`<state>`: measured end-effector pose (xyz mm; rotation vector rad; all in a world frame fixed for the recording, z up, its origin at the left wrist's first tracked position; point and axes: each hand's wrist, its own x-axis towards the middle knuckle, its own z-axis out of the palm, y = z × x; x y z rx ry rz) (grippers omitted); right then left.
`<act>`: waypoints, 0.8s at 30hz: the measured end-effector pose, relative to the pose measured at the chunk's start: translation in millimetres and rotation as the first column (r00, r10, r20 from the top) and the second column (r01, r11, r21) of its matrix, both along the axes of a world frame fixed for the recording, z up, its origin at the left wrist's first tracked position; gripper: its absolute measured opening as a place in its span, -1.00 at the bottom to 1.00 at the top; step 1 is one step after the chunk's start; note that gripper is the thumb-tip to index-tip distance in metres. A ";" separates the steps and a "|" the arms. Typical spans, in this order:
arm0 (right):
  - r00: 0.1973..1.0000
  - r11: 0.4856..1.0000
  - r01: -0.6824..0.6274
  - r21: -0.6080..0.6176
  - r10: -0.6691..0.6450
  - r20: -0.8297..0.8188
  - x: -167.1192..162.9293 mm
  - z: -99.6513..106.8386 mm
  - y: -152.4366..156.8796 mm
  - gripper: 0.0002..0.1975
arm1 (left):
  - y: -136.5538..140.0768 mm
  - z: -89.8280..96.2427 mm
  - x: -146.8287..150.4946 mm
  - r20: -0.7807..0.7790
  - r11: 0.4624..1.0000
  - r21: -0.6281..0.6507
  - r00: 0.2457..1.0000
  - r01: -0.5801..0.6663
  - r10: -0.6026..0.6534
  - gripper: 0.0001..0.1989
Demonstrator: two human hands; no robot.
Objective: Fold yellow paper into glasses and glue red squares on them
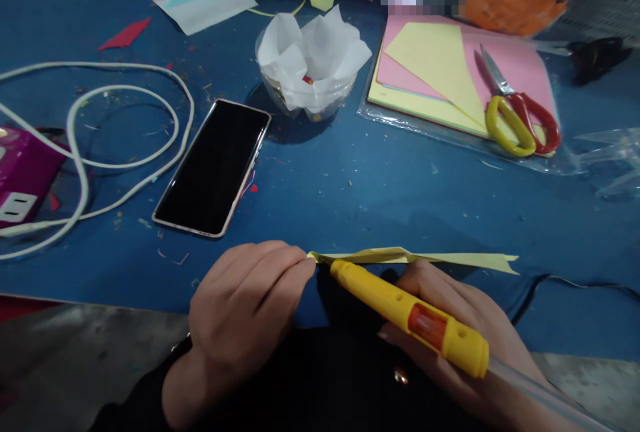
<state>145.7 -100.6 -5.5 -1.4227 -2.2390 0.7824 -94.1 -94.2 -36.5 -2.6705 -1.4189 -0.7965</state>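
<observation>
My left hand [247, 295] is closed, its fingertips pinching the left end of a thin folded yellow paper strip [387, 256]. The strip stretches to the right, past my right hand, and ends in a notched tip. My right hand [450, 312] is wrapped round a yellow hot glue gun [370, 289] with a red window and a clear glue stick [525, 389] coming out of its back. The gun's nozzle points left, at the strip close to my left fingertips; whether it touches the paper I cannot tell.
A phone [215, 169] lies left of centre, beside a looped white cable [75, 145] and a purple power socket [27, 172]. Behind stand a paper-lined clear bowl [310, 65] and packaged coloured paper [425, 59] under scissors [520, 112]. A black cord [535, 289] runs at right.
</observation>
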 end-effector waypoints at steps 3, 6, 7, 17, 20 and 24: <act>1.000 1.000 0.009 -0.013 -0.010 -0.021 0.9 -1.7 -1.8 -0.79 | 0.7 -0.1 0.0 0.003 1.000 -0.012 1.000 -0.001 0.001 -0.85; 0.999 0.998 0.035 -0.048 -0.037 -0.034 2.5 -3.1 -4.3 -0.78 | 1.1 -0.1 0.4 -0.004 1.000 -0.027 1.000 -0.005 0.005 -0.87; 0.999 0.997 0.039 -0.060 -0.041 -0.032 3.1 -3.5 -5.2 -0.78 | 1.2 0.0 0.7 -0.005 1.000 -0.029 1.000 -0.007 0.007 -0.88; 1.000 1.000 0.010 -0.019 -0.010 -0.002 8.5 -6.8 -8.9 -0.78 | 2.1 -0.4 3.9 0.027 0.999 0.012 0.999 -0.031 0.030 -0.88; 1.000 0.999 0.009 -0.037 -0.009 0.006 8.2 -6.2 -8.2 -0.75 | 2.4 -0.3 4.3 0.032 1.000 0.011 0.999 -0.027 0.027 -0.89; 1.000 0.999 0.018 -0.047 -0.018 0.011 7.5 -5.9 -8.0 -0.74 | 2.5 0.7 4.3 0.034 1.000 0.012 0.999 -0.028 0.028 -0.89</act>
